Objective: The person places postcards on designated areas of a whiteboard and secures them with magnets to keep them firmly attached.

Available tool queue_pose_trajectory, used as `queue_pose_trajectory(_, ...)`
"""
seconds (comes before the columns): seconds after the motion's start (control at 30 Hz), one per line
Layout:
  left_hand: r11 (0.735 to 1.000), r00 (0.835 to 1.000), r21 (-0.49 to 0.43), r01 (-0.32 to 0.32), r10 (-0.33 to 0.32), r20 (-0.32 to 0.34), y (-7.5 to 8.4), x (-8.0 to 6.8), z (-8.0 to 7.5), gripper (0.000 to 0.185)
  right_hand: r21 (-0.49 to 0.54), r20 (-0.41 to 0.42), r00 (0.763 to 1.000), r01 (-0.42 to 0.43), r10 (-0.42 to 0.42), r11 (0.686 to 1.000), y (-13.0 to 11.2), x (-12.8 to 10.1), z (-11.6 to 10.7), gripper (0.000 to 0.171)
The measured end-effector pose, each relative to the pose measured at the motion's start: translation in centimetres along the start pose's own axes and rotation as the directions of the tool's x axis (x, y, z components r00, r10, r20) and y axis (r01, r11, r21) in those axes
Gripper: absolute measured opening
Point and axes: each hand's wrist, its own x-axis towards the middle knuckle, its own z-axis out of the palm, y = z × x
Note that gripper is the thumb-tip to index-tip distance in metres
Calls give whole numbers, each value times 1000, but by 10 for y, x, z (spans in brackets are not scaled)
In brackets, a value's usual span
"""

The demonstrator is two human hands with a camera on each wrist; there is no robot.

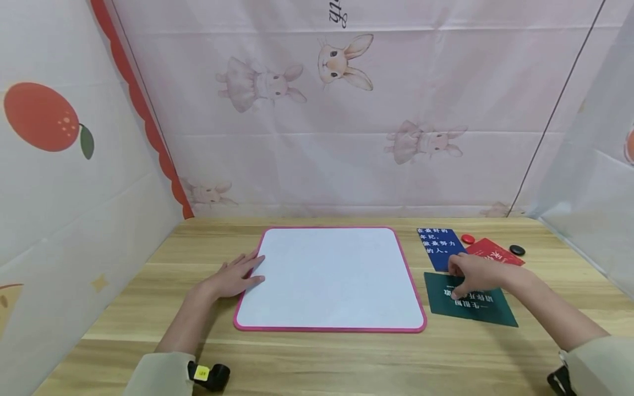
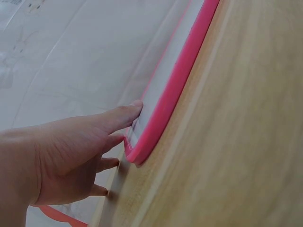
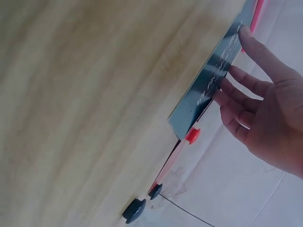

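Note:
A whiteboard (image 1: 329, 280) with a pink frame lies flat on the wooden table. On its left edge rests my left hand (image 1: 233, 279), fingers spread and fairly straight; in the left wrist view the thumb (image 2: 125, 116) lies over the frame at the corner. To the right of the board, my right hand (image 1: 476, 273) is over a dark green card (image 1: 485, 314) with white lettering. Its thumb reaches onto the card and the other fingertips are at the far edge, loosely bent and apart. Just beyond lies a blue card (image 1: 438, 247) with white writing, partly behind the fingers.
A red card (image 1: 497, 252) lies behind the right wrist. Near it are a red round magnet-like button (image 1: 468, 239) and a black one (image 1: 517, 250); the right wrist view shows a second black button (image 3: 155, 191). Printed cloth walls (image 1: 346, 165) enclose the table's back and sides.

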Motion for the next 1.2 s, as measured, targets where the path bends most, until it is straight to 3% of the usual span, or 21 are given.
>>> queue_pose_trajectory(0.43,1000,1000,-6,-9,9,-2,-2,2,1,69,153,-42,992,127,-122,980,21,0,-4,15)
queue_pose_trajectory(0.77,1000,1000,-6,-1,1,1,-1,1,0,68,206,-33,984,176,-172,963,25,4,-9,4)
queue_pose_trajectory(0.97,1000,1000,-7,-1,1,4,-1,1,0,69,313,-4,991,127,-132,941,23,6,-11,6)
queue_pose_trajectory(1.2,1000,1000,-15,-2,2,8,0,0,0,69,466,28,997,51,-72,883,25,6,-11,9)
